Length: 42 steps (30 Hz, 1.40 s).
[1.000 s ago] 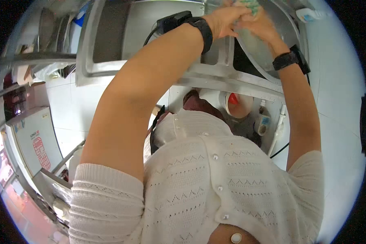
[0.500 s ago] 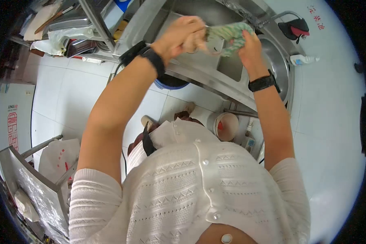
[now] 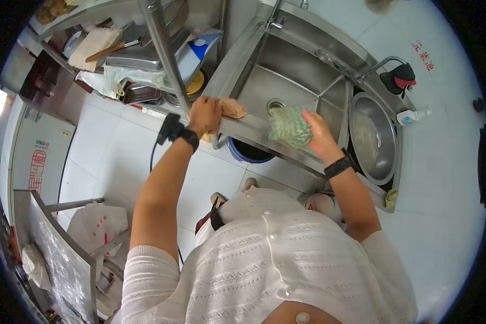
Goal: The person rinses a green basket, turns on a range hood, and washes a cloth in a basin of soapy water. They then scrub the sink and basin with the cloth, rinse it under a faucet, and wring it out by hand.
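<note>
My right hand holds a green and white patterned cloth above the front part of the steel sink. Its fingers are wrapped round the cloth's right side. At the sink's front left corner, my left hand is closed on a crumpled orange-pink cloth, which lies on the steel rim. Both wrists wear black bands. The drain shows in the basin behind the green cloth.
A round steel bowl sits right of the basin, near a white bottle and a black and red item. Left stands a shelf with trays. A blue bucket is under the sink.
My hands have moved apart: the left to the sink's front left corner with the orange-pink cloth, the right lower over the front edge with the green cloth. The view has shifted.
</note>
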{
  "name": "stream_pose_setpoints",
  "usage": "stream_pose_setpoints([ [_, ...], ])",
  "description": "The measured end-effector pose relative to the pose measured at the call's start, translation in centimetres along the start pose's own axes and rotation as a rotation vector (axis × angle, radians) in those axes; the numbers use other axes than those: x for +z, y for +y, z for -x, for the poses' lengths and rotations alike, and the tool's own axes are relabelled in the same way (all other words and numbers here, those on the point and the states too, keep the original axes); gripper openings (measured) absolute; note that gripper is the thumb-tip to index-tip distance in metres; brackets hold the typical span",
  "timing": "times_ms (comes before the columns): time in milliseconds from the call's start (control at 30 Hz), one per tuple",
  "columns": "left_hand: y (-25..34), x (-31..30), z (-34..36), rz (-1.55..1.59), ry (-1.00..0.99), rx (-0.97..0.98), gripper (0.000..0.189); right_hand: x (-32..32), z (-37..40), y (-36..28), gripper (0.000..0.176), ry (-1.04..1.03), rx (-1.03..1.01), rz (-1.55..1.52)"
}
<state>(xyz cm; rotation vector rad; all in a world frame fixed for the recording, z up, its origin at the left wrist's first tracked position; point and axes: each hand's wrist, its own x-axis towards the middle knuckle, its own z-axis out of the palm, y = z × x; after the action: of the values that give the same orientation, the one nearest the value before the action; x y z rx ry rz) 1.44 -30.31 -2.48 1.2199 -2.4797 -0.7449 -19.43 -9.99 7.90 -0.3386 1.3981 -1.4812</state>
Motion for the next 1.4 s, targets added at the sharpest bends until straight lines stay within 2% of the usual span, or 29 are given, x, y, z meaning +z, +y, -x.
stream_pose_setpoints([
  [67,0.8,0.2,1.7,-0.095,0.125,0.027,0.037,0.9,-0.3,1.0,0.029,-0.019,-0.011,0.010],
  [100,1.5,0.1,2.1,-0.102,0.115,0.029,0.037,0.8,-0.5,2.1,0.027,-0.103,-0.278,0.562],
  [133,2.6,-0.2,2.6,-0.127,0.213,0.015,0.037,0.9,-0.7,3.5,0.025,-0.189,-0.540,1.114],
  [167,3.3,-0.5,2.8,-0.150,0.310,0.001,0.037,1.2,-0.9,4.9,0.025,-0.190,-0.528,1.105],
  [233,4.1,-0.5,2.6,-0.102,0.327,0.064,0.037,1.1,-0.5,7.2,0.025,-0.425,-0.885,1.601],
  [267,4.6,-0.2,2.4,-0.045,0.359,0.128,0.037,0.0,0.2,7.5,0.025,-0.413,-0.862,1.601],
  [333,5.2,0.4,2.1,0.052,0.334,0.158,0.035,-2.6,1.6,7.3,0.034,-0.301,-0.959,1.631],
  [400,6.0,0.6,2.3,0.199,0.361,0.208,0.029,-8.8,3.0,8.0,0.035,-0.196,-0.904,1.785],
  [433,6.1,0.9,2.3,0.192,0.365,0.198,0.029,-11.3,4.4,7.3,0.031,-0.162,-0.757,1.761],
  [467,6.1,1.2,2.4,0.203,0.370,0.297,0.027,-14.6,5.5,6.9,0.029,-0.146,-0.664,1.692],
  [500,6.2,1.3,2.6,0.210,0.383,0.388,0.024,-17.9,6.4,6.5,0.024,-0.102,-0.837,1.651],
  [567,9.4,0.3,4.2,0.197,0.497,0.456,0.019,-16.7,7.2,2.7,0.019,0.212,-0.182,1.358],
  [600,10.2,0.1,4.9,0.178,0.509,0.422,0.019,-15.2,6.6,1.2,0.019,0.169,-0.187,1.364],
  [667,11.4,-0.1,5.7,0.153,0.280,0.513,0.011,-10.6,4.3,-0.4,0.020,-0.027,-0.280,0.820],
  [700,11.8,-0.2,6.2,0.136,0.294,0.479,0.011,-7.8,2.8,-0.1,0.022,-0.124,-0.322,0.729],
  [767,12.0,-1.0,7.4,0.067,-0.002,0.433,0.012,-0.6,1.1,-0.6,0.029,-0.529,-0.448,0.881],
  [800,12.5,-1.9,8.2,0.097,0.033,0.412,0.012,2.5,-0.2,0.6,0.032,-0.778,-0.743,1.016],
  [833,12.6,-2.8,9.0,0.121,0.070,0.396,0.012,6.4,0.3,1.0,0.031,-0.796,-0.775,0.838],
  [867,11.3,-3.4,10.0,0.166,-0.048,0.366,0.019,8.7,-0.1,1.7,0.028,-0.949,-0.759,0.796],
  [933,8.8,-4.0,13.0,0.136,-0.043,0.279,0.021,12.2,0.3,3.3,0.026,-1.060,-0.823,0.800],
  [1000,5.8,-3.8,16.3,0.041,0.001,0.187,0.023,15.4,1.8,4.7,0.020,-1.117,-1.015,0.872],
  [1033,4.1,-3.3,17.7,-0.015,0.036,0.146,0.023,17.0,2.6,5.5,0.020,-1.157,-1.024,0.857],
  [1100,0.8,-2.2,19.9,-0.105,0.102,0.065,0.025,19.9,3.9,7.2,0.015,-1.191,-0.870,0.988],
  [1133,-1.3,-1.8,21.1,-0.144,0.140,0.031,0.026,21.6,5.1,8.2,0.010,-1.145,-0.949,0.923],
  [1233,-7.3,-0.5,24.4,-0.167,0.257,-0.053,0.028,25.9,8.2,11.8,0.009,-1.200,-1.090,0.823],
  [1300,-10.9,0.6,26.3,0.342,0.394,-0.162,0.031,28.5,10.3,13.8,0.012,-1.306,-1.094,0.818],
  [1333,-11.0,-1.5,27.1,0.591,0.467,-0.199,0.032,29.6,11.7,14.1,0.013,-1.357,-1.112,0.748],
  [1367,-11.7,-3.9,27.9,0.584,0.506,-0.215,0.032,30.7,13.2,14.5,0.013,-1.408,-1.122,0.681],
  [1400,-9.5,-10.8,28.3,1.037,0.508,-0.620,0.028,31.4,14.4,14.8,0.015,-1.564,-0.634,0.660],
])
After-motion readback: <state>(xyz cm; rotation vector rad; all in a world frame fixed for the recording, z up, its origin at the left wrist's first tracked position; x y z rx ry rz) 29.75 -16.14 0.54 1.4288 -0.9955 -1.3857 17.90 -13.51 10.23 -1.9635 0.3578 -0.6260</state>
